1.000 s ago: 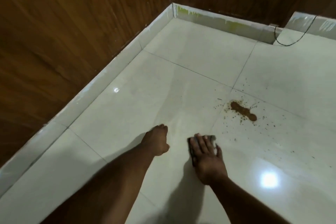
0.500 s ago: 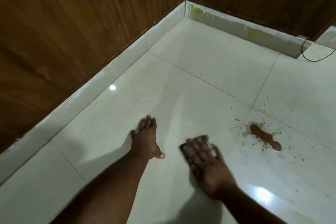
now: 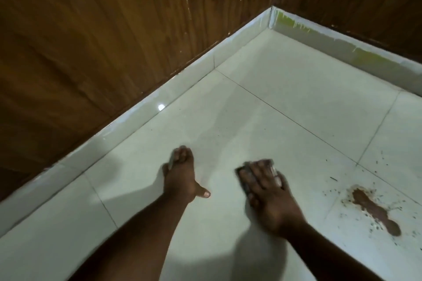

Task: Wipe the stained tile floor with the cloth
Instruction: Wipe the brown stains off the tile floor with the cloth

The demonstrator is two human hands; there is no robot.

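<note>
Cloth [image 3: 245, 174]: dark, lying flat on the tile floor [image 3: 285, 102], pinned under the right hand [image 3: 266, 191], whose fingers lie straight and spread across it, pressing rather than pinching. Stain [image 3: 374, 211]: brown smear with scattered specks, well right of the cloth, apart from it. Left hand [image 3: 180, 177]: palm down on the floor beside the right, fingers straight, thumb out, holding nothing; skirting [image 3: 141, 107] and wood wall [image 3: 102, 29] beyond.

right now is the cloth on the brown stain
No, the cloth lies under the right hand, apart from the brown stain to its right.
</note>
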